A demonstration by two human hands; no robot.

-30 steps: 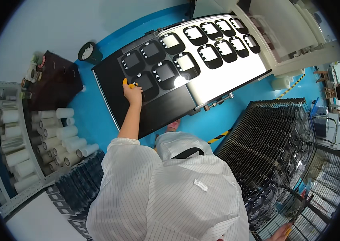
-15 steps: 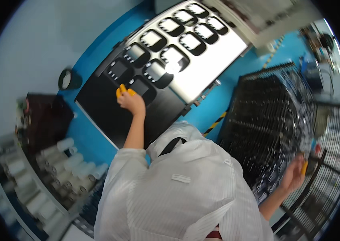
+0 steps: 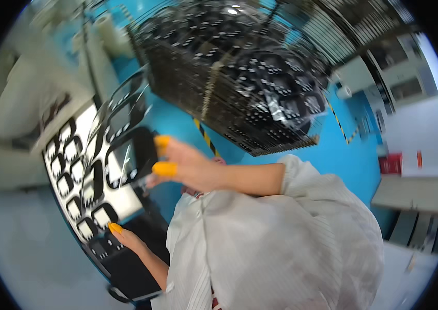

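On the lit panel at the blue worktop's left edge, a black frame sheet is pinched by the right hand; the left hand, fingers loosely spread, rests on the black tray. Beyond stands a stacked tray rack.

Tray stack beside right hand
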